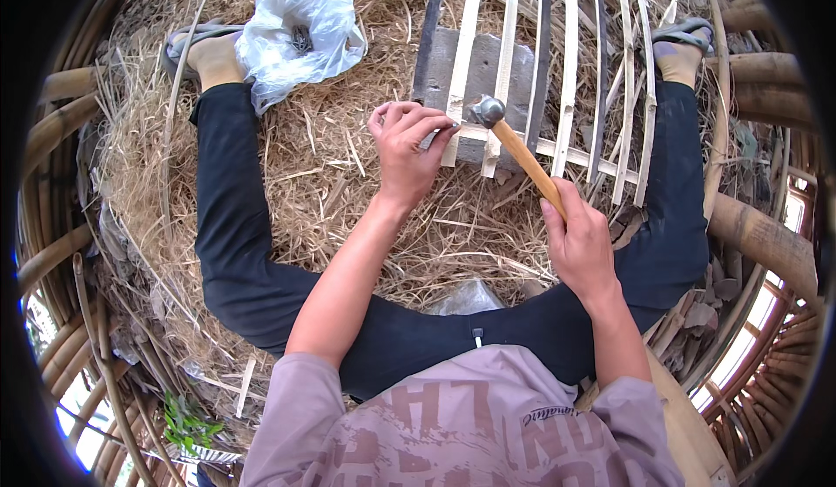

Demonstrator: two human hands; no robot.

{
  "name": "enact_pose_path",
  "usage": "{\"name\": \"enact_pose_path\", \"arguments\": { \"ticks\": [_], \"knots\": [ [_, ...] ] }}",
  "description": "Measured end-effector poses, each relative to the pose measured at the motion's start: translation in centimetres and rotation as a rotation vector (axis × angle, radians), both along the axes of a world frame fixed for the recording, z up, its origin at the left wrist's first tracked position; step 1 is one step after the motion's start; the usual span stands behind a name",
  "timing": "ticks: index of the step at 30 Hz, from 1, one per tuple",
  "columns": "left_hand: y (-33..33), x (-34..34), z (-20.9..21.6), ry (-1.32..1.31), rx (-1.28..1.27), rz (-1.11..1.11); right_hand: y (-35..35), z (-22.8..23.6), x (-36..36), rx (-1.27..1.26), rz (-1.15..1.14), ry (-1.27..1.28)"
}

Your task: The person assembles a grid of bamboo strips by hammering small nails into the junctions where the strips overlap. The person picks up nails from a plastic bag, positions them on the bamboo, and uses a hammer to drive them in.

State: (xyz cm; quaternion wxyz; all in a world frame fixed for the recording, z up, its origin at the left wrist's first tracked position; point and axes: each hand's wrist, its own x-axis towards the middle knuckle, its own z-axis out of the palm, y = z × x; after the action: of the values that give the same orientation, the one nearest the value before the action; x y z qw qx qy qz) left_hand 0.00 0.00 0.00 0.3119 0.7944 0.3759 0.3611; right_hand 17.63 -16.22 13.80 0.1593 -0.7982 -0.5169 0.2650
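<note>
My left hand [409, 143] is pinched at the thumb and fingertips over a pale slat [468, 38], on what looks like a nail; the fingers mostly hide it. Gripped in my right hand [579, 241] is the wooden handle of a hammer [525, 156]. Its rounded metal head hangs just right of my left fingertips. Several pale and dark slats run side by side away from me, joined near their close ends by a thin crosspiece [570, 153]. A grey stone-like block [483, 60] lies under the slats at the left.
Beside my left foot, a clear plastic bag [305, 30] holds thin dark metal pieces that look like nails. Dry straw [322, 191] covers the ground between my spread legs. Bamboo poles [762, 234] enclose both sides. Some clear plastic [466, 297] lies near my lap.
</note>
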Motion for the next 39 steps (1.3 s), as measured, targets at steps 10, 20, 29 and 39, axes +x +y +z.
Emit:
{"name": "enact_pose_path", "arguments": {
  "ticks": [10,20,29,39],
  "knots": [
    [-0.25,0.26,0.05,0.071,0.049,0.0,-0.39,-0.06,0.41,0.046,-0.019,0.016],
    [-0.18,0.18,0.04,0.098,0.057,-0.008,-0.48,-0.22,0.22,0.061,0.009,-0.001],
    [-0.13,0.24,0.14,0.109,0.069,-0.002,-0.46,-0.16,0.05,0.032,0.009,-0.001],
    [-0.11,0.16,-0.15,0.098,0.089,-0.005,0.08,-0.08,-0.39,0.044,0.022,0.019]
  ]
}}
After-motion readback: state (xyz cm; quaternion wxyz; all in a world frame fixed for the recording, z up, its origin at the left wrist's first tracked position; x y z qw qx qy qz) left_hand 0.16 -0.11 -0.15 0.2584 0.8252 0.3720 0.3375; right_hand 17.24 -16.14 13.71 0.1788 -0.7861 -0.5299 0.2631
